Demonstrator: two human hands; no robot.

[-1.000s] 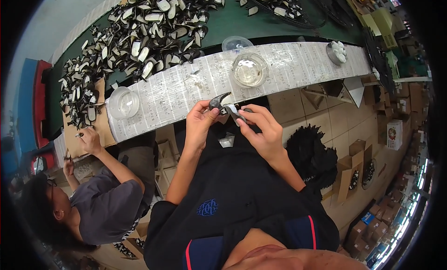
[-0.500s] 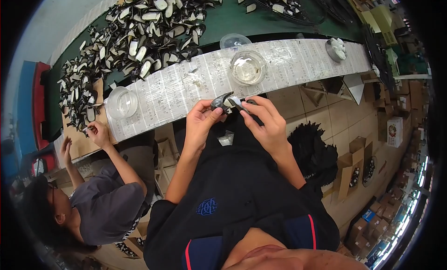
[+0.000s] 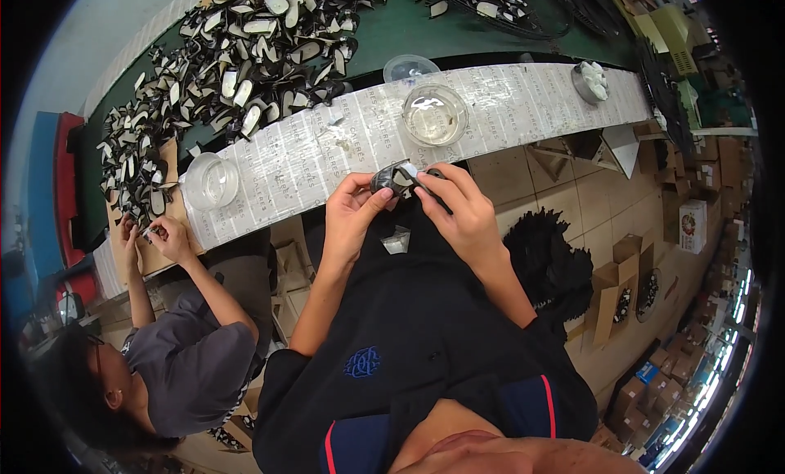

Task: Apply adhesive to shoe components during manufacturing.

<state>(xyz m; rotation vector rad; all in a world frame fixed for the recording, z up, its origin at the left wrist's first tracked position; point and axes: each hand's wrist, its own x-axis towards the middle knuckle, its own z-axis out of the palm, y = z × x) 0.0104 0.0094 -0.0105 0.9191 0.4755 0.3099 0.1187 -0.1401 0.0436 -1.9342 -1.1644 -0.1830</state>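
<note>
Two bare hands: we see the left hand (image 3: 350,204) and the right hand (image 3: 459,200) near each other, just off the table's near edge.
Left grip: thumb and fingers are clamped on a glossy, black, curved piece (image 3: 381,181).
Right grip: fingers and thumb pinch a dark, narrow end (image 3: 433,195) beside a small, white, flat strip (image 3: 410,171); we cannot tell whether all three are joined.
Change: compared with half a second ago, the right fingers sit slightly higher around the narrow end, while the left grip stays much the same; we judge that the piece is being adjusted, with neither side released.
Neighbour: the co-worker's hands (image 3: 170,239) are now closer together, by the brown cardboard sheet (image 3: 177,221).
Table strip: on the pale, printed covering (image 3: 278,172) we note a round, clear tub of liquid (image 3: 406,129) beyond the hands, a second clear, round tub (image 3: 211,184) to the left, and a silvery metal tin (image 3: 580,85) holding white lumps.
Heap: many black, pale-lined, curved pieces (image 3: 253,57) lie on the green tabletop (image 3: 392,33) behind.
</note>
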